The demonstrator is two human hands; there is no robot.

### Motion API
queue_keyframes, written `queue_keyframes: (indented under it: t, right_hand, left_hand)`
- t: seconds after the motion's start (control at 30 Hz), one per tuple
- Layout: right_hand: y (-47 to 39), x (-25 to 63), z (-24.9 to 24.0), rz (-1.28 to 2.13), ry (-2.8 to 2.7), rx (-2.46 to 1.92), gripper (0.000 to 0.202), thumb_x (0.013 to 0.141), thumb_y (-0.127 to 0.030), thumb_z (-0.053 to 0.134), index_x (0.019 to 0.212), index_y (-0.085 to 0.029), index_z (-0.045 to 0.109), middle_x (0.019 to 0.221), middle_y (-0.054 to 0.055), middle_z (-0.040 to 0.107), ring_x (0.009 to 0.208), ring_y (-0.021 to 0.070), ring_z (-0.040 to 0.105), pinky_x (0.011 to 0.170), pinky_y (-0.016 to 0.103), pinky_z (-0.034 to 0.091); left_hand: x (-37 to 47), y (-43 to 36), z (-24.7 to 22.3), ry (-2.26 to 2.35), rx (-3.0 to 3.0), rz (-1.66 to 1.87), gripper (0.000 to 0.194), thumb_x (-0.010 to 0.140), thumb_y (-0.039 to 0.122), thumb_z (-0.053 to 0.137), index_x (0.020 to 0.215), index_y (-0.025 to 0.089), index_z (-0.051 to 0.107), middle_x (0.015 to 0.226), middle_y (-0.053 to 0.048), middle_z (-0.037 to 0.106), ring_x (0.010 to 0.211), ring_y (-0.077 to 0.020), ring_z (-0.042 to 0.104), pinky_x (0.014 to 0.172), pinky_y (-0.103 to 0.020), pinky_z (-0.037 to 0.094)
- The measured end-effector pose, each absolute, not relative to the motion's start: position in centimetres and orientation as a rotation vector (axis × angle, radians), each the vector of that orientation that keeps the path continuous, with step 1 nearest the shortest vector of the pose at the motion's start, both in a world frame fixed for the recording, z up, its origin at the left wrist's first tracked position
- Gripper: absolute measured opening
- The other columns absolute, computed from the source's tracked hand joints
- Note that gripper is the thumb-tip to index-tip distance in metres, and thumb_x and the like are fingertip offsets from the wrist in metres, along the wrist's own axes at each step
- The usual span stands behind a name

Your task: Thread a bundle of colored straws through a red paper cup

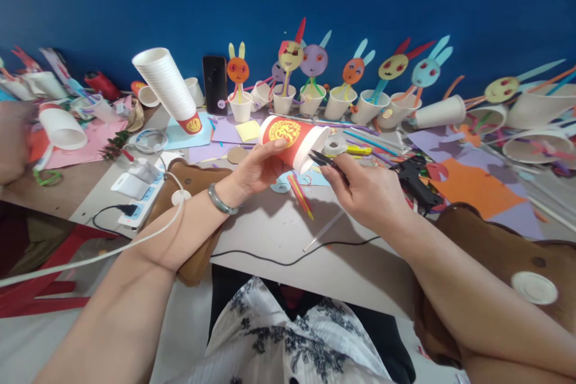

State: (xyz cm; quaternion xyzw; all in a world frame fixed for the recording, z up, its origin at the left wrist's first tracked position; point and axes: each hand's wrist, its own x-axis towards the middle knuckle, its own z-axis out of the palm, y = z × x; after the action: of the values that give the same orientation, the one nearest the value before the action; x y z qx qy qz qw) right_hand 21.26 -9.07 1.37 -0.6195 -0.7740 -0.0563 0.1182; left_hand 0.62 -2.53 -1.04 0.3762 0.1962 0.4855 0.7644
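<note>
My left hand (263,165) is wrapped round a red paper cup (293,139) with a yellow emblem and a white rim. The cup lies tilted on its side above the table, its mouth facing right. In my right hand (366,189) are dark-bladed scissors (322,159), their tips at the lower edge of the cup's mouth. My fingers hide the scissors' handles. Beneath the cup, thin red and yellow paper strips (300,197) lie on the table.
Paper-cup rabbit figures (314,60) line the blue wall. A tall stack of cups (165,84) leans at the left, near a phone (215,84) and a power strip (144,201). A black glue gun (417,183) and orange paper (477,186) lie right. A black cable (288,264) crosses in front.
</note>
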Motion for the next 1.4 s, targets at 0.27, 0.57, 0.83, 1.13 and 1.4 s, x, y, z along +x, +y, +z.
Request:
queue_keyframes:
  t: [0.27, 0.57, 0.83, 1.13, 1.4]
  right_hand:
    - [-9.0, 21.5, 1.2, -0.159, -2.274, -1.806, 0.055, 0.105, -0.054, 0.028, 0.102, -0.017, 0.068, 0.068, 0.008, 0.067, 0.056, 0.0194, 0.051, 0.059, 0.031, 0.018]
    - [-8.9, 21.6, 1.4, -0.166, -2.313, -1.817, 0.053, 0.105, -0.053, 0.029, 0.102, -0.018, 0.069, 0.069, 0.008, 0.067, 0.057, 0.0203, 0.052, 0.057, 0.030, 0.018]
    - [-8.8, 21.7, 1.2, -0.179, -2.311, -1.763, 0.052, 0.105, -0.052, 0.030, 0.098, -0.018, 0.069, 0.066, 0.008, 0.065, 0.056, 0.0206, 0.051, 0.056, 0.030, 0.020]
    - [-8.5, 22.1, 0.2, -0.030, -2.110, -1.386, 0.046, 0.105, -0.055, 0.034, 0.084, -0.023, 0.059, 0.057, 0.001, 0.052, 0.053, 0.0172, 0.048, 0.055, 0.031, 0.032]
    - [-8.7, 22.2, -0.4, 0.252, -1.732, -1.338, 0.048, 0.091, -0.074, 0.051, 0.083, -0.027, 0.053, 0.065, 0.001, 0.054, 0.058, 0.0185, 0.046, 0.059, 0.037, 0.043]
  left_hand:
    - [0.6, -2.3, -1.5, 0.454, 0.862, 1.046, 0.044, 0.070, 0.048, 0.088, 0.098, 0.019, 0.072, 0.095, -0.004, 0.077, 0.093, -0.0247, 0.074, 0.082, -0.035, 0.060]
    - [0.6, -2.3, -1.6, 0.458, 0.860, 1.060, 0.042, 0.070, 0.047, 0.089, 0.096, 0.019, 0.071, 0.091, -0.003, 0.076, 0.088, -0.0216, 0.074, 0.078, -0.032, 0.060]
    - [0.6, -2.3, -1.7, 0.498, 0.841, 1.054, 0.039, 0.080, 0.050, 0.082, 0.099, 0.019, 0.069, 0.092, -0.004, 0.076, 0.100, -0.0271, 0.076, 0.081, -0.035, 0.061]
    - [0.4, -2.5, -1.3, 0.464, 0.759, 1.049, 0.046, 0.084, 0.048, 0.078, 0.118, 0.019, 0.068, 0.105, -0.006, 0.077, 0.114, -0.0294, 0.074, 0.088, -0.034, 0.063]
    - [0.4, -2.1, -1.5, 0.515, 0.823, 1.066, 0.041, 0.079, 0.050, 0.081, 0.106, 0.021, 0.070, 0.101, -0.006, 0.077, 0.105, -0.0279, 0.075, 0.078, -0.033, 0.064]
